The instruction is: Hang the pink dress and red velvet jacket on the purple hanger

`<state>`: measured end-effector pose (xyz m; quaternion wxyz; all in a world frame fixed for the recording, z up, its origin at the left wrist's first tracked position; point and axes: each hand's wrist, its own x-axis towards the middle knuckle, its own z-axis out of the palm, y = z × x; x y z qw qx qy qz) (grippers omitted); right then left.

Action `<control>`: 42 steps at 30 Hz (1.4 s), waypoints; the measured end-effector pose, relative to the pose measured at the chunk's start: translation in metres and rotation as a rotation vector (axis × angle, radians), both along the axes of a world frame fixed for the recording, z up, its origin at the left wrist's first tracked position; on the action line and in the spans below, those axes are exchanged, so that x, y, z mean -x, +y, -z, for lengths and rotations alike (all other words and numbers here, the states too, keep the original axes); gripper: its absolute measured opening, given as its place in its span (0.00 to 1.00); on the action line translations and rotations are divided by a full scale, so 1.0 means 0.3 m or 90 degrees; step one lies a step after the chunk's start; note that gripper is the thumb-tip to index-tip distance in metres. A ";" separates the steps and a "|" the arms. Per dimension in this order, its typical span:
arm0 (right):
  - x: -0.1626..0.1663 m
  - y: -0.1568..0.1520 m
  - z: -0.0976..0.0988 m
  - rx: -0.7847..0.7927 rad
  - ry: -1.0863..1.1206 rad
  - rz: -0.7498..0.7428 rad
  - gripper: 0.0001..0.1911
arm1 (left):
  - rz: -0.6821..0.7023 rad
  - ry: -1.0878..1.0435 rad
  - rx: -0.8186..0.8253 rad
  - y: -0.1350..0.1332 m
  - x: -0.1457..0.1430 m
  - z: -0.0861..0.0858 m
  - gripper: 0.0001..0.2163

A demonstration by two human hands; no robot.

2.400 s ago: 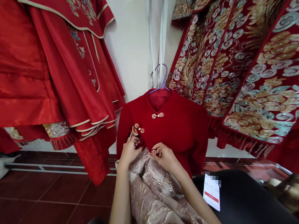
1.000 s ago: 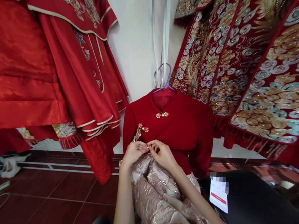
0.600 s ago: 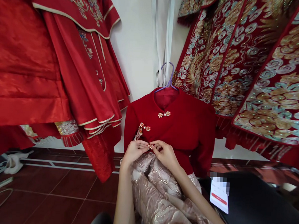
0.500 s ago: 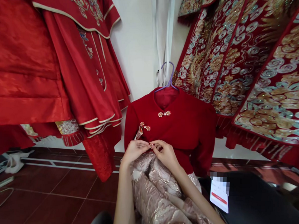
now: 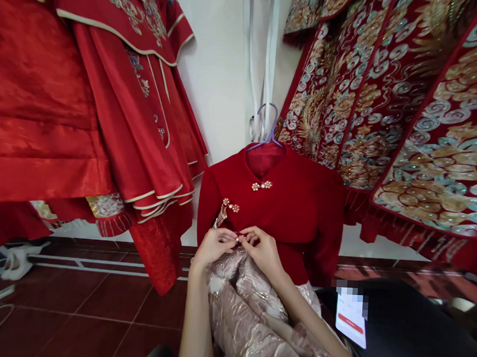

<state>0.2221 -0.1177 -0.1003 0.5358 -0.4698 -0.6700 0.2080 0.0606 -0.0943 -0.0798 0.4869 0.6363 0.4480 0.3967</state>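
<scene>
A red long-sleeved jacket (image 5: 293, 202) hangs in front of me on a purple hanger (image 5: 271, 129). One flower-shaped clasp (image 5: 261, 186) closes its neck. Another jewelled clasp (image 5: 231, 205) with a dangling tassel (image 5: 221, 218) sits lower, at the left of the chest. Below it, my left hand (image 5: 216, 246) and my right hand (image 5: 262, 249) meet at the jacket's lower front edge. Both pinch a small pearl clasp (image 5: 237, 239), part of which my fingertips hide. Shiny pale pink brocade fabric (image 5: 255, 318) lies beneath my forearms.
Red garments (image 5: 126, 98) hang at the left, and a heavily embroidered red gown (image 5: 370, 111) at the right. A phone (image 5: 350, 323) with a lit screen lies on a black surface (image 5: 410, 320). A white rack rail (image 5: 109, 267) and pale shoes (image 5: 18, 263) are low at the left.
The pearl between my fingertips shows more now. My hands shift slightly, the left one's fingers curling lower. The whole view moves a little.
</scene>
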 end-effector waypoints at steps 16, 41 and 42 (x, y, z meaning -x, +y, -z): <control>-0.100 -0.083 -0.139 0.025 0.208 -0.014 0.12 | -0.140 0.049 -0.141 -0.053 0.078 -0.096 0.15; -0.018 -0.007 0.023 0.051 0.037 -0.036 0.06 | -0.011 0.098 -0.126 -0.006 0.015 -0.025 0.12; -0.018 -0.009 0.022 0.052 0.039 -0.040 0.06 | -0.009 0.097 -0.130 -0.004 0.016 -0.022 0.12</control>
